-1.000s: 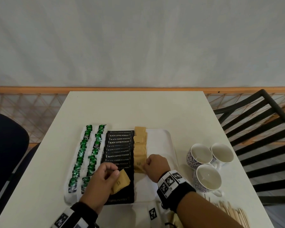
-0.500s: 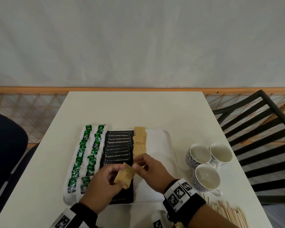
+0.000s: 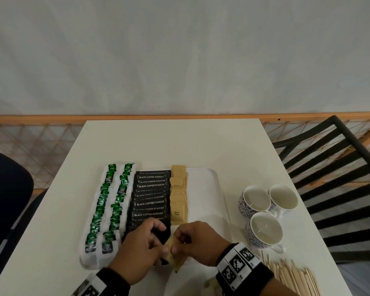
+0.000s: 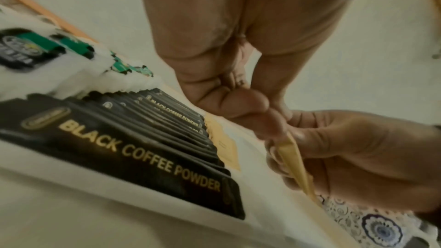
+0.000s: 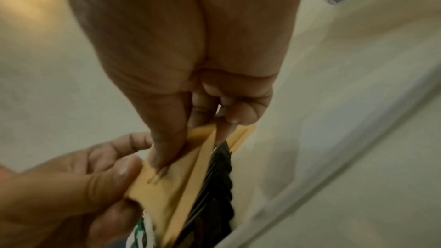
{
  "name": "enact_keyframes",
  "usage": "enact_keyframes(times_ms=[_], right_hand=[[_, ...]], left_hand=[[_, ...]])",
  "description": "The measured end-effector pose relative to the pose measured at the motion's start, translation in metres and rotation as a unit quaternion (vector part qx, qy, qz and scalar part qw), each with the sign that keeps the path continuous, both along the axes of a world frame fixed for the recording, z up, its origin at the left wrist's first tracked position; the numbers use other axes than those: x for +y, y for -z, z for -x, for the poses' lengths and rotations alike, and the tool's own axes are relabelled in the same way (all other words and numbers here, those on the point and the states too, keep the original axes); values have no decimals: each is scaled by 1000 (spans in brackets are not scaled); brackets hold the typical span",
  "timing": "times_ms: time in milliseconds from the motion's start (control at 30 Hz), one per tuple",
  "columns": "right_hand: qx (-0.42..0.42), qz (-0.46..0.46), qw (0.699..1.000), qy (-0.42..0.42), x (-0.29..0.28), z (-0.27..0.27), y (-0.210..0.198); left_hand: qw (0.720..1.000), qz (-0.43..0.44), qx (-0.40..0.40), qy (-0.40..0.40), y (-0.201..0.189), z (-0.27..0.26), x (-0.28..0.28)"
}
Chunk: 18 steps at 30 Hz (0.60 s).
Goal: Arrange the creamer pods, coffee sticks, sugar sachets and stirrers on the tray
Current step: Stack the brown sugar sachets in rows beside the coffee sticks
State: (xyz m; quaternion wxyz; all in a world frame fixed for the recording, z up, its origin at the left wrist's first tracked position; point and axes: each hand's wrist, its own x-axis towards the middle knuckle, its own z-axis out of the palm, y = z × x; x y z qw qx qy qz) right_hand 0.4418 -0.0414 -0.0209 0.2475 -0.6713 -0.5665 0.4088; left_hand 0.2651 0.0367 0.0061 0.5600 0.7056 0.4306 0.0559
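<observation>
Both hands pinching sugar sachets: left hand point(image 3: 140, 251), right hand point(image 3: 198, 241), sachets point(image 3: 173, 256); sugar row point(image 3: 178, 197) lying directly above, tray point(image 3: 209, 189) centre frame.

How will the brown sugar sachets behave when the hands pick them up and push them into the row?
The brown sugar sachets look thin and flat, so probably light. They are pinched between the left hand and right hand, fanning apart, so likely apt to slide. The row on the tray lies overlapped, so a push may shift neighbours.
</observation>
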Motion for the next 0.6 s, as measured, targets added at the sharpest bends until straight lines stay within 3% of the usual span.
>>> enact_keyframes(times_ms=[100, 267, 600], right_hand=[[-47, 19, 998, -27, 2, -5, 0], [-102, 44, 990, 82, 12, -24, 8], [-135, 119, 972, 149, 38, -26, 24]], left_hand=[[998, -54, -13, -26, 0, -3, -1], [980, -142, -38, -131, 5, -2, 5], [984, -129, -23, -120, 12, 8, 6]])
